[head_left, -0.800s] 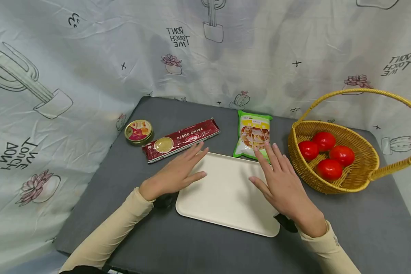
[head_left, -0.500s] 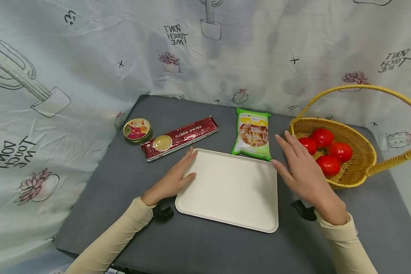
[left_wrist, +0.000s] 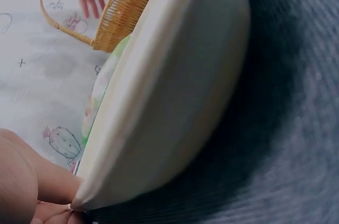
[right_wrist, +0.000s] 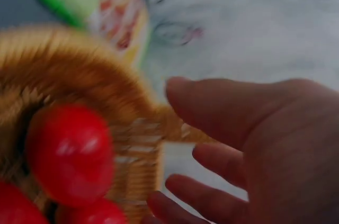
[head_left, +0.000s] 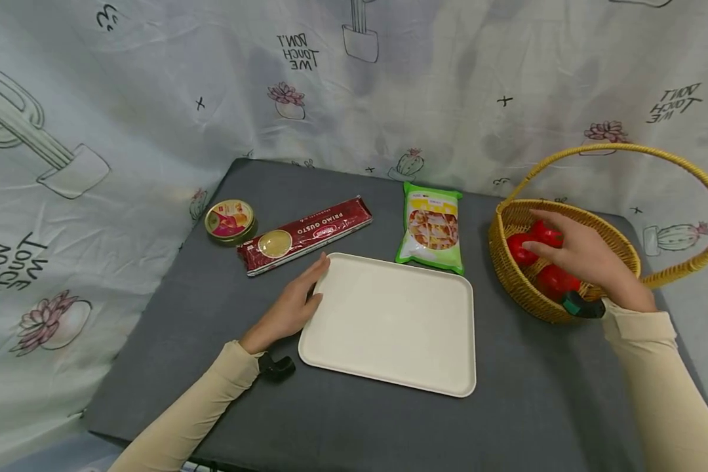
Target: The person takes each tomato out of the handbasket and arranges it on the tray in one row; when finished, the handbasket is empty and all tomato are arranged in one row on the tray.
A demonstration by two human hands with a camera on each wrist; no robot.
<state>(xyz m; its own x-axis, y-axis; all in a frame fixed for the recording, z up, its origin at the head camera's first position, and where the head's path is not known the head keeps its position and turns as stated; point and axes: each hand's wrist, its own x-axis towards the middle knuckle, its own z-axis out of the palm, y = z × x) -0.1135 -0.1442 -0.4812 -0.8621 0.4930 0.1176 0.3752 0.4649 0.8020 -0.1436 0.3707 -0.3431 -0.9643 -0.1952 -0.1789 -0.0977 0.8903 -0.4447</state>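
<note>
A cream rectangular tray (head_left: 389,328) lies on the grey table. My left hand (head_left: 289,308) holds its left rim between thumb and fingers; in the left wrist view the thumb (left_wrist: 53,179) meets the rim. At the right, my right hand (head_left: 590,252) hovers over a yellow wicker basket (head_left: 510,282) with a tall handle. Glossy red tomatoes (head_left: 557,282) lie inside, partly hidden by that hand. The right wrist view shows its thumb and fingers spread apart beside a tomato (right_wrist: 71,155), with nothing between them.
Behind the tray are a green-and-yellow food packet (head_left: 431,226), a long dark-red spaghetti packet (head_left: 307,236) and a round tin (head_left: 230,219). A patterned white curtain (head_left: 448,85) hangs behind the grey table (head_left: 543,387). The basket's handle arches high at the right.
My right hand has moved right, from above the tray to over the basket. The left hand has come down and left from over the tray to its left rim.
</note>
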